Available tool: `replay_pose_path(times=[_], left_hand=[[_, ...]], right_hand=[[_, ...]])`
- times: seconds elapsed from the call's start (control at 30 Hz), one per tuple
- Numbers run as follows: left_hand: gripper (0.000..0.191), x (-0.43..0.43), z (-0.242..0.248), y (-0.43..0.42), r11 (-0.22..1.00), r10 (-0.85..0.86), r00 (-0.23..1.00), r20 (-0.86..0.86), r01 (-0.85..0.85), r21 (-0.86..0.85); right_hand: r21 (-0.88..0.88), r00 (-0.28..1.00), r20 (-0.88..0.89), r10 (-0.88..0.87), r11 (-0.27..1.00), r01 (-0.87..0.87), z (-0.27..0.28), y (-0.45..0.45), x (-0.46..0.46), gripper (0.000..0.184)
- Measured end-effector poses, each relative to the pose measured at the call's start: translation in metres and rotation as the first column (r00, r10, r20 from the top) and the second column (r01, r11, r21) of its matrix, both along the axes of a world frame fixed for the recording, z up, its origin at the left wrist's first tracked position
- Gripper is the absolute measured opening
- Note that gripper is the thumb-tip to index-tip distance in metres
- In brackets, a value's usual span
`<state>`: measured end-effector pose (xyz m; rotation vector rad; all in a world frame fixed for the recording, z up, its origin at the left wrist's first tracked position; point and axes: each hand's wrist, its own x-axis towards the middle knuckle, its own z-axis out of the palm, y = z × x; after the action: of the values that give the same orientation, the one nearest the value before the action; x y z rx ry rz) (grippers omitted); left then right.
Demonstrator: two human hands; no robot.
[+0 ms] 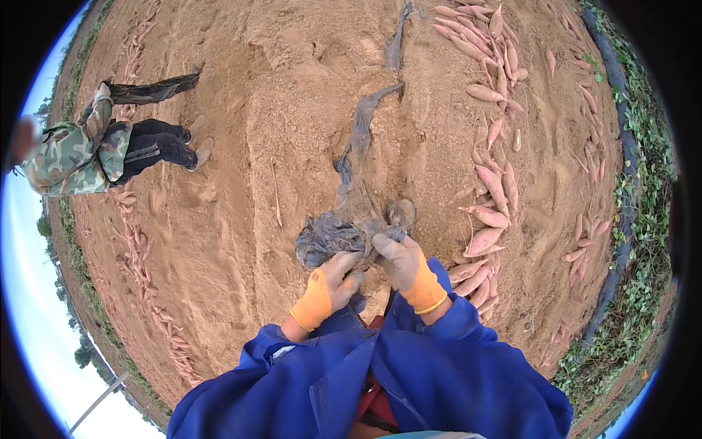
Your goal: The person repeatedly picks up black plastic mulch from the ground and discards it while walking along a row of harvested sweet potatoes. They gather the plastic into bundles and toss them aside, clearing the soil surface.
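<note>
My left hand [329,282], in an orange work glove with a grey coated palm, grips the right edge of a crumpled bundle of dark plastic mulch film [329,238]. Just to its right my right hand [406,269], gloved alike, pinches the gathered film with thumb and fingers. From between the hands a dirt-covered strip of the film [362,123] runs away over the soil towards the top of the view. A small wad of film hangs beyond my right fingertips.
Rows of pink-skinned sweet potatoes lie on the soil to the right [493,186] and far left [137,247]. At the left a person [82,148] in a camouflage jacket holds dark film. Green vines [647,219] and a dark film strip [625,131] border the right side.
</note>
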<state>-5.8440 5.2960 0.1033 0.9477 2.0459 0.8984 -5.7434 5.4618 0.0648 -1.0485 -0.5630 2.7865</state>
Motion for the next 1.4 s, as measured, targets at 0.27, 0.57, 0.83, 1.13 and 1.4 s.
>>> replay_pose_path(times=[0.27, 0.57, 0.83, 1.13, 1.4], left_hand=[[0.040, -0.056, 0.099, 0.062, 0.991, 0.132, 0.991, 0.023, -0.131, -0.014], [0.039, -0.101, 0.085, 0.065, 0.967, 0.244, 0.964, 0.104, -0.233, -0.102], [0.037, -0.203, 0.034, 0.124, 0.949, 0.305, 0.942, 0.142, -0.313, 0.042], [0.049, -0.438, 0.032, 0.224, 0.833, 0.145, 0.897, 0.417, -0.338, 0.438], [0.038, -0.490, -0.041, 0.238, 0.975, -0.166, 0.983, -0.076, 0.175, 0.135]], right_hand=[[0.347, 0.685, -0.589, -0.429, 0.630, 0.694, 0.182, 0.297, 0.192, 0.041], [0.913, 0.499, -0.368, -0.784, -0.204, 0.353, 0.298, 0.354, 0.267, 0.038], [0.654, 0.946, -0.065, -0.318, 0.702, 0.281, 0.171, 0.340, -0.017, 0.024], [0.175, 0.815, 0.085, 0.573, 0.797, -0.578, 0.162, 0.214, -0.380, 0.035], [0.096, 0.949, 0.047, 0.313, 0.944, -0.316, 0.131, 0.298, -0.438, 0.039]])
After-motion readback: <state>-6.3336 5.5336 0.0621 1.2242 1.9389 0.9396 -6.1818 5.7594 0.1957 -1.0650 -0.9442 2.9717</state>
